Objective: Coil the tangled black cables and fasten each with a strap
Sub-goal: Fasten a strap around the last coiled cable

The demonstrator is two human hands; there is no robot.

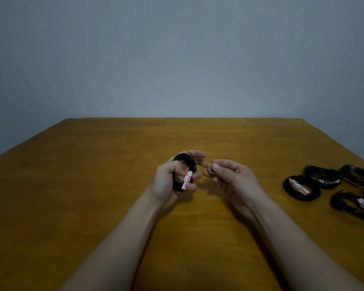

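Grey-blue wall (pixel 177 49) is filling the upper half of the view, unmarked and dimly lit. It is meeting the far edge of a wooden table (pixel 93 185), whose orange-brown top is spreading towards the camera and running out of frame on both sides. Faint grain is showing across the wood, and soft shadows are lying beneath the 2 bare forearms reaching in from below.

Near the middle of the table, the left hand (pixel 168 181) is holding a black cable coil (pixel 183 159) upright, its fingers curling through and round the loops. A white and red strap (pixel 187 180) is wrapping the coil on the side facing the other hand, and 2 fingertips are sitting against it.

The right hand (pixel 231 179) is hovering just beside the coil without touching it. Its palm is turning inward, its fingers are curling, and the thumb is pressing against the forefinger. Whether anything small is being pinched there I cannot tell.

Well apart, at the right edge of the table, a group of strapped coils (pixel 290 191) is lying flat. At least 4 are showing, close together and some touching, most of them showing a white and red band. The frame is cutting off the ones farthest right.
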